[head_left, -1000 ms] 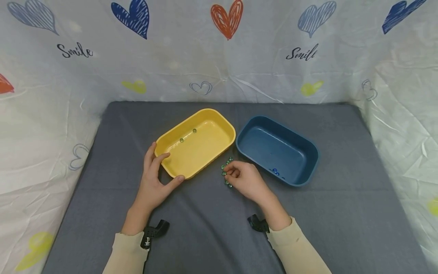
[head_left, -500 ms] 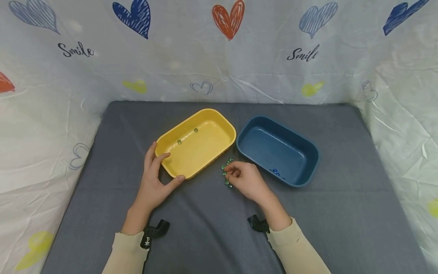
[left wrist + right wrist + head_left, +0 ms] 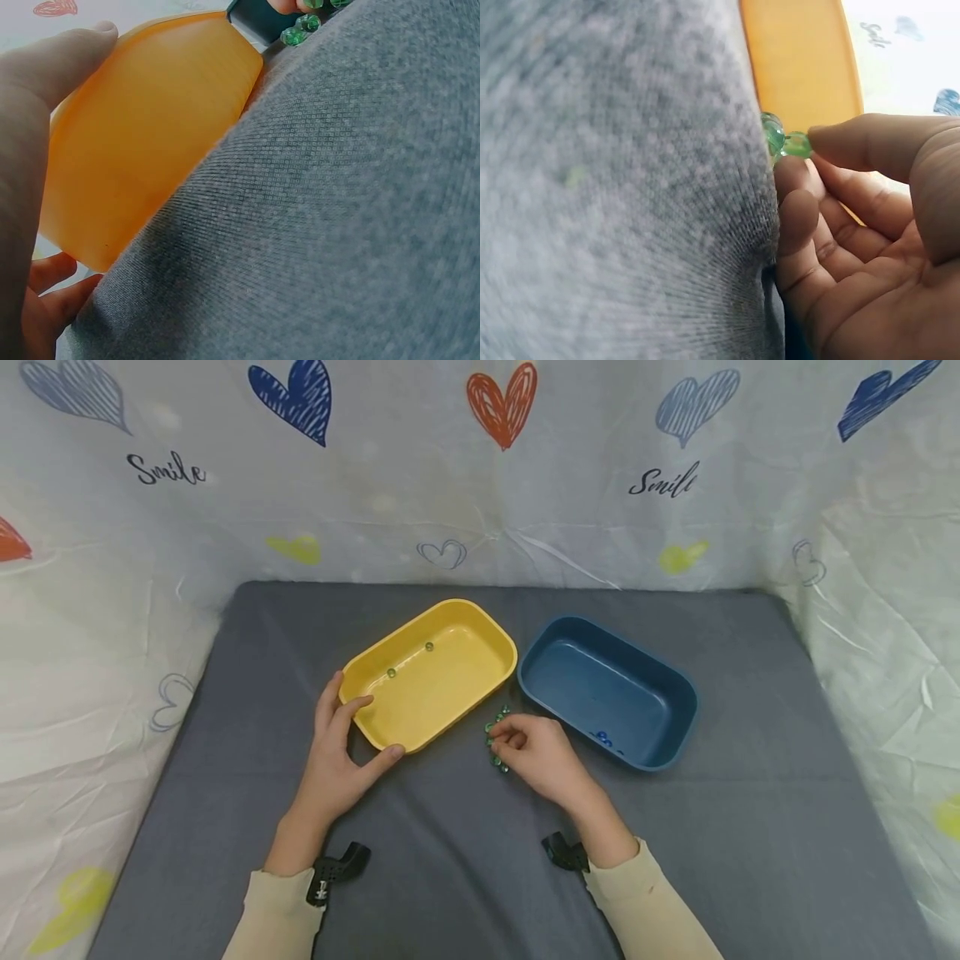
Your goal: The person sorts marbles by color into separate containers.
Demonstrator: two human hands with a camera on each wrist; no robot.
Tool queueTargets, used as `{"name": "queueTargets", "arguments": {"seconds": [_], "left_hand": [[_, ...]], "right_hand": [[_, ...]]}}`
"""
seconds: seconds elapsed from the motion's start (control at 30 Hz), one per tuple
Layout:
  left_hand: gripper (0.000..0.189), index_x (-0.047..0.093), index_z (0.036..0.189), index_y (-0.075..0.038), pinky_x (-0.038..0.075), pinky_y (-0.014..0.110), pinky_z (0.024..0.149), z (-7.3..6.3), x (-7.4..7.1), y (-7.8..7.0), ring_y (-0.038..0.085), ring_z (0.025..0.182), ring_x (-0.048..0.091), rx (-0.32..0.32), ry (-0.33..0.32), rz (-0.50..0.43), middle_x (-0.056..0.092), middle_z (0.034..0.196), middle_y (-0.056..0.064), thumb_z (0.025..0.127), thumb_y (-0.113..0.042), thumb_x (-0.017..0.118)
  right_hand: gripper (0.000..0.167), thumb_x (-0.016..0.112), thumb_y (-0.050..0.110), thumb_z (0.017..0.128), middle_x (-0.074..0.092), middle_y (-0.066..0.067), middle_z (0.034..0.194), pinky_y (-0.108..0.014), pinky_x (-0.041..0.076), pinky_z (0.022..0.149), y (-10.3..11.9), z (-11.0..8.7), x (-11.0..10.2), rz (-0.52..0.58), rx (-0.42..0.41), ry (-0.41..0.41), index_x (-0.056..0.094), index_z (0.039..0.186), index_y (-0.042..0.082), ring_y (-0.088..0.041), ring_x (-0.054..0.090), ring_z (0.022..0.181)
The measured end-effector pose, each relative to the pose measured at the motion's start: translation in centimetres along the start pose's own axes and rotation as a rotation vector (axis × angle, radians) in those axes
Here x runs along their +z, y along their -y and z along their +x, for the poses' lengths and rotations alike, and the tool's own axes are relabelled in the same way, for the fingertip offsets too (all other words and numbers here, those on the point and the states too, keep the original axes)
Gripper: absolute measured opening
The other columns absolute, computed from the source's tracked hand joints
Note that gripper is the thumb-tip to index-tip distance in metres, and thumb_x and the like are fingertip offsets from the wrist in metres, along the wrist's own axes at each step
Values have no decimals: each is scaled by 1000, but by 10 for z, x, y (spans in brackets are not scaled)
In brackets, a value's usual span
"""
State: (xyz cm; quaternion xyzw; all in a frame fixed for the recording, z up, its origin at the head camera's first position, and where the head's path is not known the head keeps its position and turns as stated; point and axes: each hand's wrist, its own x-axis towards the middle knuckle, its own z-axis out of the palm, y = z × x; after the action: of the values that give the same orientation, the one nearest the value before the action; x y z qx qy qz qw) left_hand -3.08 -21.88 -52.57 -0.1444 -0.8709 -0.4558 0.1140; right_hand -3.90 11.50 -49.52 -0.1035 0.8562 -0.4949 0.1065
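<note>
My left hand grips the near left corner of a yellow box, one finger over its rim and the thumb against the near side. Two small green glass beads lie apart inside it. Right of the box, my right hand is over a short line of green beads on the cloth. In the right wrist view, thumb and fingertip pinch one green bead; another touches it. The hand partly hides the line in the head view.
A dark blue box stands right of the yellow one, corners nearly meeting, with several small blue beads in its near end. Grey cloth covers the table. A white printed curtain hangs behind and at both sides.
Inside the yellow box, the left bead has rolled a little toward the near left and the other shifted slightly right. Both hands have stayed in nearly the same place.
</note>
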Motion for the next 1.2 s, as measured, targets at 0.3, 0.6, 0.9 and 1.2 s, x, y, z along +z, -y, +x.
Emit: {"name": "queueTargets", "arguments": {"seconds": [0.3,0.6,0.9,1.2], "left_hand": [[86,57,151,-5,27,56,128,-1,-3,2,34,165,19,-6,-9,14,11,182,5,79,-25,100],[83,57,151,-4,26,49,129,-3,-2,6,35,165,19,1,-15,-4,11,182,7,85,-34,97],[85,57,151,-4,25,45,130,-2,0,7,36,165,19,18,-9,4,11,182,8,86,-42,96],[84,57,151,-5,26,51,130,-1,2,5,36,166,18,12,-2,1,10,182,5,84,-36,97]], "right_hand": [[15,75,14,102,77,6,96,-37,58,68,2,3,0,20,-23,-10,82,114,9,-15,69,80],[17,76,12,102,77,2,103,-40,60,75,10,5,-3,27,-52,-31,80,117,6,-16,70,87],[18,78,13,102,75,2,101,-42,61,80,29,15,-9,38,-115,-77,80,118,5,-16,70,88],[18,78,14,102,75,1,100,-39,61,78,44,29,-1,69,-136,-90,81,118,5,-17,69,86]]}}
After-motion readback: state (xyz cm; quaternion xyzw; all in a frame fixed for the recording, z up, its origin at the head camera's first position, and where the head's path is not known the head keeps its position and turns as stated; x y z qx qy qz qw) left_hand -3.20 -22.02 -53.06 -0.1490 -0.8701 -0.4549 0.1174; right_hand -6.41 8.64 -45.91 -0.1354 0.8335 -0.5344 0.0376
